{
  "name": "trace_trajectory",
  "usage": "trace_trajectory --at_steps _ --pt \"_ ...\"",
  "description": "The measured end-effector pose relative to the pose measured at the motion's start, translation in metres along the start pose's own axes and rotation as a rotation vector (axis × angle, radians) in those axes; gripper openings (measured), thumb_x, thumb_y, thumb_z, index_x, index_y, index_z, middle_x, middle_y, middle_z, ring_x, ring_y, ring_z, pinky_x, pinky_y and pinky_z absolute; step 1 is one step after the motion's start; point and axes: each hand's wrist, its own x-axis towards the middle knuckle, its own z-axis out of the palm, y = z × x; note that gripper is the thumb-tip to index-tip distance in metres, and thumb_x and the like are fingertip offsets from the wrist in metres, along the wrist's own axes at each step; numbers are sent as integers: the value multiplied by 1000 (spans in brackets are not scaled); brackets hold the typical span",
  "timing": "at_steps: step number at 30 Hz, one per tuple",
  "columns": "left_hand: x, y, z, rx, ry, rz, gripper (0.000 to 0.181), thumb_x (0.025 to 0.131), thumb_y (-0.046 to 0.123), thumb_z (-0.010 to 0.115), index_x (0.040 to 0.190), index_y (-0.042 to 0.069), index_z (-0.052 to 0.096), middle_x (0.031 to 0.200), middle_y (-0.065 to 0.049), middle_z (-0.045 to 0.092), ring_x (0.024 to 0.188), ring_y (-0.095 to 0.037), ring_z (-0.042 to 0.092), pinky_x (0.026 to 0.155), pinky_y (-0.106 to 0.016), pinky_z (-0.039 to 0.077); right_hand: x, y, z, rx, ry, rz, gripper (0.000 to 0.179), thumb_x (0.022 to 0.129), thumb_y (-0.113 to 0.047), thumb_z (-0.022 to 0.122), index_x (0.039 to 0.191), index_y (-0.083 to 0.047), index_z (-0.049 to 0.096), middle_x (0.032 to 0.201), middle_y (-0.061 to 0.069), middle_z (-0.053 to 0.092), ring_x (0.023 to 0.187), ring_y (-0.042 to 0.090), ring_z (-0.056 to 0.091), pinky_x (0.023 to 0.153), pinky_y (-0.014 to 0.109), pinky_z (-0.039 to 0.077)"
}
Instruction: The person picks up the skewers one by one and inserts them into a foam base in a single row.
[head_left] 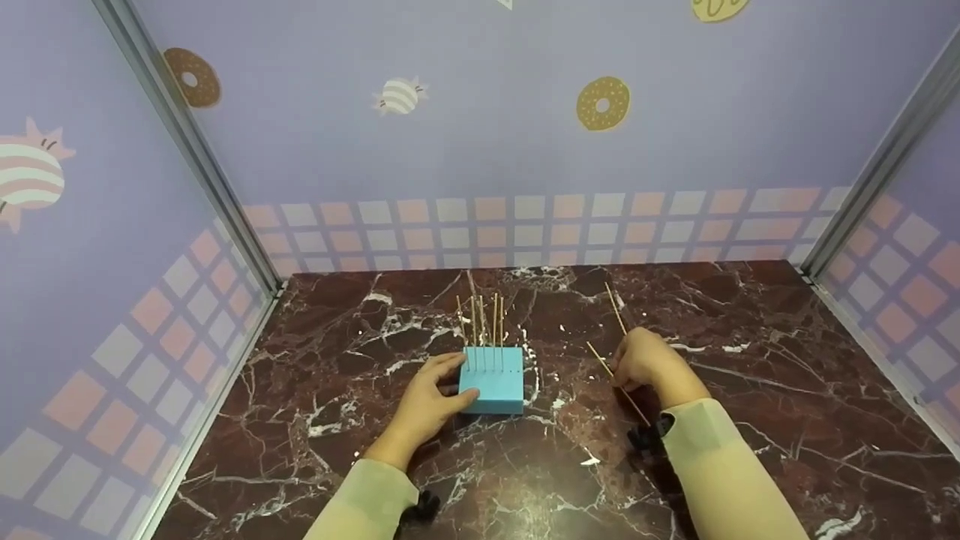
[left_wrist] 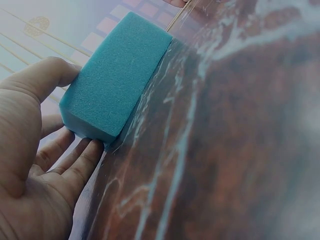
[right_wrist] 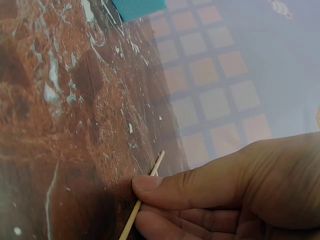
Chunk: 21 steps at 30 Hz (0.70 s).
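Observation:
A blue foam block [head_left: 493,388] sits on the marble-patterned table with several thin wooden sticks [head_left: 474,322] standing upright in a row in its top. Small dark holes show at the right end of that row. My left hand [head_left: 429,401] holds the block from its left side, thumb at the near edge and the other fingers around the left side. To the right, my right hand [head_left: 651,365] pinches a thin wooden stick [right_wrist: 131,220] between thumb and fingers, low over the table. Another stick [head_left: 615,306] lies just beyond that hand, partly hidden behind it.
The dark red table [head_left: 315,465] has white veins and small pale flecks. Purple wall panels [head_left: 487,135] with pink and white squares stand behind and on both sides, joined by metal corner posts [head_left: 202,150]. A dark wrist device [head_left: 424,508] shows at the left cuff.

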Motion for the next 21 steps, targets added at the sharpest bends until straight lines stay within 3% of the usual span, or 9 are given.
trace_trajectory --at_steps 6,12,17,21 --pt "1 0 1 -4 5 5 73 98 18 90 161 -1 59 169 -22 52 142 -46 65 112 -46 67 -1 2 1 -23 12 -33 15 72 12 85 76 -2 80 67 2 73 58 13 70 55 26 65" --pt "-2 -2 0 4 20 0 73 96 17 91 160 -2 60 169 -22 52 145 -47 62 113 -47 67 2 2 1 -62 21 -57 21 68 7 70 62 -13 71 57 -7 59 57 14 54 53 24 48" --pt "-1 -2 0 13 19 2 74 95 18 91 160 -2 60 169 -22 51 147 -48 60 115 -49 66 2 2 0 116 3 -83 12 79 8 70 86 1 78 72 1 67 64 15 65 58 27 61" --pt "0 -1 1 21 22 7 74 95 18 91 160 -2 60 169 -23 52 145 -48 62 114 -48 66 0 -3 -1 290 -27 -133 19 89 6 69 107 10 72 80 2 64 70 15 63 62 27 63"
